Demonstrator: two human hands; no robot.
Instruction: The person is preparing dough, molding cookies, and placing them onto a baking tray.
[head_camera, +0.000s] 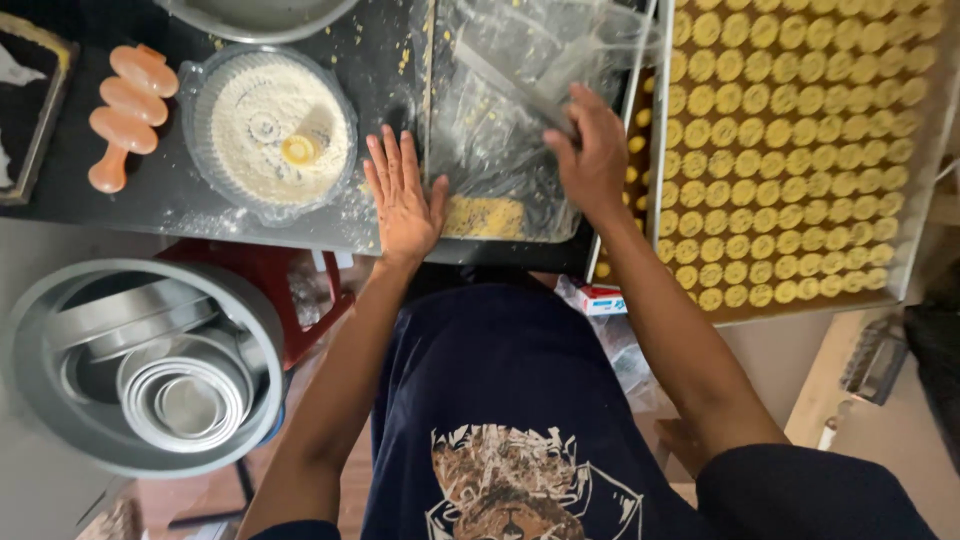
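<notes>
My left hand lies flat, fingers spread, on the dark table beside a clear plastic sheet. A slab of yellow dough lies under that sheet near the table's front edge. My right hand rests on the sheet with fingers curled around a long clear tool, which is blurred; I cannot tell its exact kind. A clear bowl of white flour with a small yellow cutter in it stands left of my left hand.
A large tray filled with several rows of round yellow dough pieces sits at the right. An orange plastic mould lies at the far left. A metal basin of nested round tins stands below left, by a red stool.
</notes>
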